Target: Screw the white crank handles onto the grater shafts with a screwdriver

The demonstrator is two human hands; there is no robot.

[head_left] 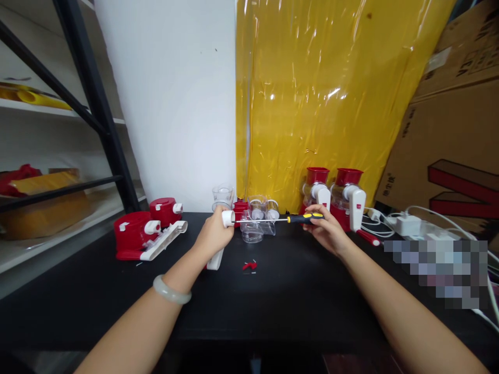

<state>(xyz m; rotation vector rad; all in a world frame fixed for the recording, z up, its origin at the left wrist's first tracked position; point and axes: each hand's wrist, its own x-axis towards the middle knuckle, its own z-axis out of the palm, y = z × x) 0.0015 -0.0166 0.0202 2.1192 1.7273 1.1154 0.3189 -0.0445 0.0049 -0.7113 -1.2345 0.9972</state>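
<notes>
My left hand [217, 231] is closed around a white plastic part with a round open end [228, 218] that faces right. Below the hand a white crank handle [215, 259] sticks down; whether it is one piece with the held part I cannot tell. Between the fingers of my right hand [325, 228] lies the black and yellow grip of a screwdriver [305, 218]. Its long shaft runs level to the left, the tip at or inside the round opening. A small red piece [249, 266] with several tiny metal bits around it lies on the black table [288, 301].
Two red and white rotary graters [353, 200] stand at the back right, near white cables and a charger [407, 225]. Red bases [132, 234] sit at the left. Clear plastic parts [252, 234] and grater drums [272, 209] stand behind my hands.
</notes>
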